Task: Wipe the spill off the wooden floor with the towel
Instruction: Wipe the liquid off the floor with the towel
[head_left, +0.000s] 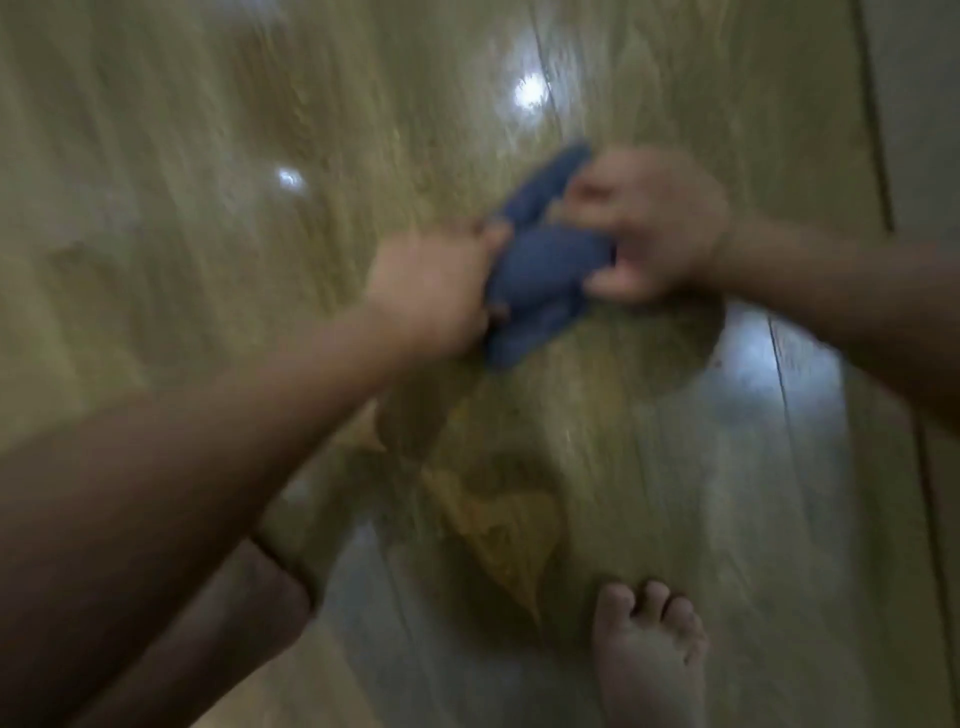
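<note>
While both grip it, the left hand (431, 291) and right hand (654, 228) hold the blue towel (545, 270) above the wooden floor (208, 156).

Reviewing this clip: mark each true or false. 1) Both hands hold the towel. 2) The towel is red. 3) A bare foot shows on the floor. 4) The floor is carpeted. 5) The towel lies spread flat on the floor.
1) True: the left hand and right hand both have a grip on the towel.
2) False: it is blue.
3) True: a bare foot shows at the bottom.
4) False: the floor is glossy wood.
5) False: it is bunched between the hands; blur hides whether it touches the floor.
</note>
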